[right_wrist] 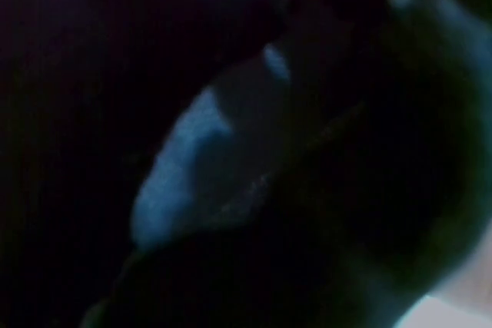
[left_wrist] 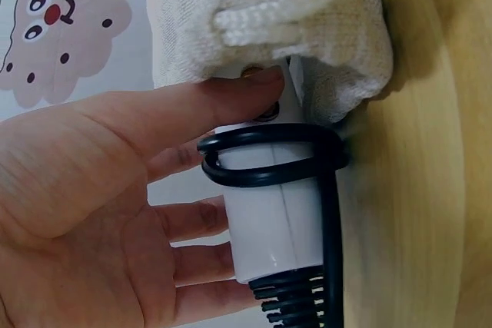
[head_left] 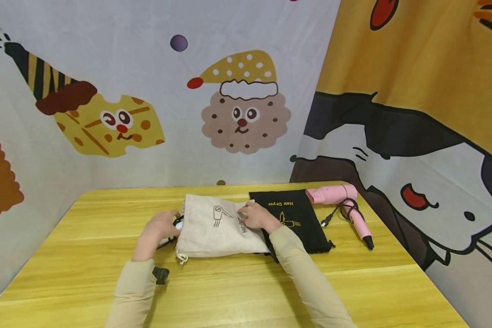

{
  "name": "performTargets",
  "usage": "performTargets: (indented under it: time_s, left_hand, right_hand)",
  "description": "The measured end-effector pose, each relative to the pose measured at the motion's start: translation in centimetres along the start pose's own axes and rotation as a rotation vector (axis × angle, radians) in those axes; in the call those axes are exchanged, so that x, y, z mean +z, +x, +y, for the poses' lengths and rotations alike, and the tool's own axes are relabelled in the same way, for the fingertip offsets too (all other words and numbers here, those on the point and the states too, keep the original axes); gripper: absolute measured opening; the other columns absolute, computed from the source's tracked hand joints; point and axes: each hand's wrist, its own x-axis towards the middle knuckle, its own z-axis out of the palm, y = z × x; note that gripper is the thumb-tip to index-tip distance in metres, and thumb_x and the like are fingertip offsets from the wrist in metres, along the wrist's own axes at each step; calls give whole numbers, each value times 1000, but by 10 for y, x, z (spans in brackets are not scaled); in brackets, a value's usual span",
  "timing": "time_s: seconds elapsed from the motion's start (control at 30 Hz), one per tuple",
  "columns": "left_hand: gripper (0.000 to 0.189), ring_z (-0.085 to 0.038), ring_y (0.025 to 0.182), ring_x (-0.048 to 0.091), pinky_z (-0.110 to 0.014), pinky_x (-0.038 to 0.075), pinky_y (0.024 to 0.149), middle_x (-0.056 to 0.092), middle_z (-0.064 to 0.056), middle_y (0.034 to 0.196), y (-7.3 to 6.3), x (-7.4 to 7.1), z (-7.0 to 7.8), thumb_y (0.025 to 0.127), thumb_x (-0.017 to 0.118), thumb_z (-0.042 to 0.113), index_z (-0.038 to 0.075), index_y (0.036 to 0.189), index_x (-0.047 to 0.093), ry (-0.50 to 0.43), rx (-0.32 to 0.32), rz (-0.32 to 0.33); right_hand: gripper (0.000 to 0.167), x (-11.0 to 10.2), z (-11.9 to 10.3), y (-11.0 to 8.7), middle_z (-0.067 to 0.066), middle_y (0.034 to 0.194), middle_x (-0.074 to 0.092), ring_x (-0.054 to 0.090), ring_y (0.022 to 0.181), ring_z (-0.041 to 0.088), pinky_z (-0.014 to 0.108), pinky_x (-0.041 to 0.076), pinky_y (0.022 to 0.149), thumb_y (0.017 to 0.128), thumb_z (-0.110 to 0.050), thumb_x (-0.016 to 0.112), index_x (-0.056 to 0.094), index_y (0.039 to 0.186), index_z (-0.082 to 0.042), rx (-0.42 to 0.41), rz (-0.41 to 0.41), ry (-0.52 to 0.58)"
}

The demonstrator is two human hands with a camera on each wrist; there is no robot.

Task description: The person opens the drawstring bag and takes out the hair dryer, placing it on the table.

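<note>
A beige drawstring bag [head_left: 207, 232] with a printed hair dryer lies on the table. From its left opening sticks the white handle [left_wrist: 273, 224] of a hair dryer, a black cord looped round it; the rest is hidden in the bag. My left hand [head_left: 162, 225] holds this handle, thumb [left_wrist: 242, 94] near the bag's mouth and fingers on the far side. On the bag's right part rests my right hand [head_left: 257, 216], its fingers touching the cloth over the printed lettering. The right wrist view is too dark to show its grip.
Partly under the beige bag lies a black drawstring bag [head_left: 309, 230] with yellow print. At the far right is a pink hair dryer [head_left: 337, 194], its black cord [head_left: 348, 207] bundled round the handle. A patterned cloth [head_left: 147, 168] hangs behind the wooden table [head_left: 213, 291].
</note>
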Motion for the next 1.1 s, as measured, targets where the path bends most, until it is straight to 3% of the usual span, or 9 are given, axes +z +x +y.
performTargets:
  time_s: [0.1,0.87,1.1]
  left_hand:
    - [50,-26,78,52,-36,43,64,60,-29,116,-2,-2,0,77,66,12,-4,123,56,-11,-10,-7]
    - [56,-28,82,56,-38,48,65,59,-30,116,-8,-7,-7,73,76,20,-3,120,57,-7,-25,-43]
    - [53,-25,77,55,-37,48,63,61,-28,110,-10,-8,-7,70,78,18,-4,114,60,-3,-10,-25]
  right_hand:
    - [37,-1,-1,0,7,123,55,54,109,24,38,48,90,96,-28,54,58,131,-16,7,-3,1]
    - [39,-2,0,0,8,124,53,53,108,24,37,48,88,96,-28,54,56,134,-16,15,-24,35]
    - [36,1,2,0,10,132,53,50,123,28,42,44,103,96,-26,55,59,130,-13,-3,16,52]
